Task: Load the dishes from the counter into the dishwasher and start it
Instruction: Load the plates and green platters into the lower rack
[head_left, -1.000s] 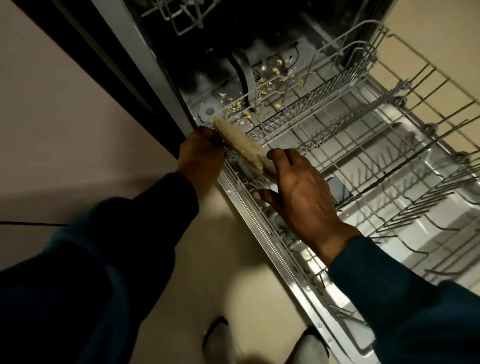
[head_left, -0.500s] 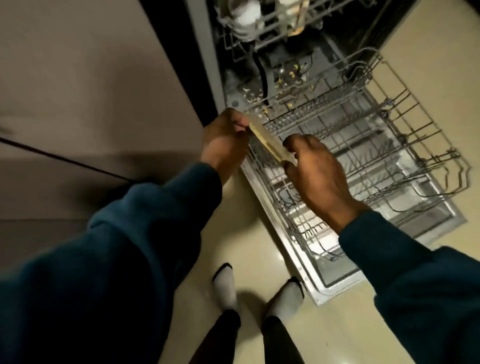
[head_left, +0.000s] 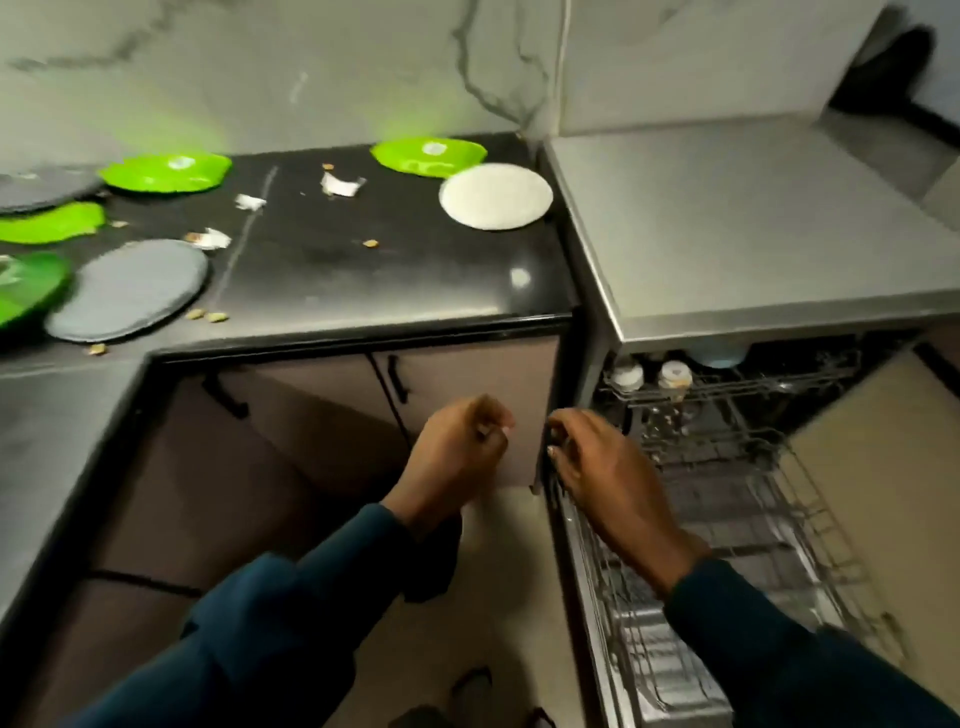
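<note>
My left hand (head_left: 457, 452) hangs in front of the cabinet door with its fingers curled shut and nothing in it. My right hand (head_left: 597, 467) hovers at the near left corner of the dishwasher's pulled-out lower rack (head_left: 737, 525), fingers bent and apart, holding nothing that I can see. On the black counter (head_left: 363, 280) lie a white plate (head_left: 496, 195), a green plate (head_left: 428, 154) behind it, more green plates (head_left: 166, 171) at the left, and two grey plates (head_left: 130, 286). The rack part under my right hand is hidden.
The dishwasher has a steel top (head_left: 753, 218), and its upper rack (head_left: 727, 384) holds a few cups. Paper scraps (head_left: 340, 186) and crumbs are scattered on the counter. Brown cabinet doors (head_left: 322, 410) with black handles stand below it. My feet are on the beige floor (head_left: 519, 597).
The view has swung up from the lower rack to the counter. The beige plate both hands held at the rack is no longer in them; both hands have lifted away.
</note>
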